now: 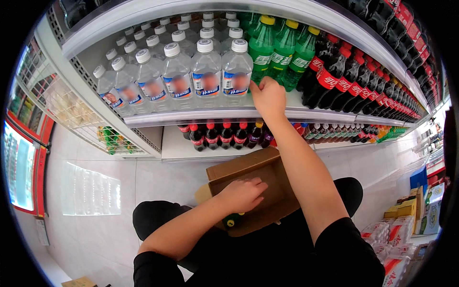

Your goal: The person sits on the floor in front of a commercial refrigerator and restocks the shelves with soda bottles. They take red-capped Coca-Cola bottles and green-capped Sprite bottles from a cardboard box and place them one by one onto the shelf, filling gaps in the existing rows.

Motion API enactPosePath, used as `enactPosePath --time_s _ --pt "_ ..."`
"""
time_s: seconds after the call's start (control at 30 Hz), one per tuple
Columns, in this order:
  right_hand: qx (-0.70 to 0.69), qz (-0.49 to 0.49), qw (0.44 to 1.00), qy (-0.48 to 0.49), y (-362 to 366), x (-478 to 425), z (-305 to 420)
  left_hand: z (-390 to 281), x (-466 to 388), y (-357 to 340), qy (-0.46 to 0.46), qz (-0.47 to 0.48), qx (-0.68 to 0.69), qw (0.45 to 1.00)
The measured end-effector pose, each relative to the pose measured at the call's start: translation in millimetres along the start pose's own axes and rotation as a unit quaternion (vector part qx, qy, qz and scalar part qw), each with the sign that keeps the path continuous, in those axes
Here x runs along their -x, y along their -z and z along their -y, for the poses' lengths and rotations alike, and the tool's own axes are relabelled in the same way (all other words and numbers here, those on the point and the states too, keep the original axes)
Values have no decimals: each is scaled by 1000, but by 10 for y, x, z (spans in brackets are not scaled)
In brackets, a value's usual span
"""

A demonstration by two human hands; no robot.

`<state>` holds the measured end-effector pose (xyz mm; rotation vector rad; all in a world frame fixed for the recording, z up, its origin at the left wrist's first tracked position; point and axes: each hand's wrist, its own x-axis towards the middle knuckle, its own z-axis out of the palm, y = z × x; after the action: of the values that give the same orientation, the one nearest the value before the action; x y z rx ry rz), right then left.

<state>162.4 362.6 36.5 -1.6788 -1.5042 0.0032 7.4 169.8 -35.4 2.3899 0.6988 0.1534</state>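
Note:
My right hand (269,97) reaches into the shelf, in front of a green plastic Sprite bottle (260,52) with a yellow cap. Its fingers are curled, and the thumb side is close to a clear bottle (237,73) with a white cap; whether it touches either bottle is hidden. Lower down, my left hand (244,194) hovers over an open cardboard box (247,161), fingers loosely bent and apart, nothing visible in them. Green bottles with yellow caps (230,223) lie at the box's near left corner, partly under my forearm. The box rests between my knees.
Coca-Cola bottles (328,77) stand in rows right of the green ones. Small dark bottles (211,136) fill part of the bottom shelf (179,154). A wire rack (71,93) and red-framed cooler (39,179) are left; shrink-wrapped packs (400,229) stack at right.

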Motion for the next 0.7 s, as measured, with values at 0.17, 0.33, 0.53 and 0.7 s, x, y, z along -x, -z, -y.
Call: enactPosePath --time_s 0.17,0.33,0.53,0.7 --pt "12 35 999 -26 -55 -90 153 -21 10 51 14 35 -34 999" --pt "12 31 999 -39 -187 -128 134 60 8 8 -6 8 -45 999" --pt "-107 108 987 60 83 -129 -82 50 41 7 -14 -3 -58 998" --pt "-127 28 947 294 636 633 -338 106 154 -50 38 20 -76 996"
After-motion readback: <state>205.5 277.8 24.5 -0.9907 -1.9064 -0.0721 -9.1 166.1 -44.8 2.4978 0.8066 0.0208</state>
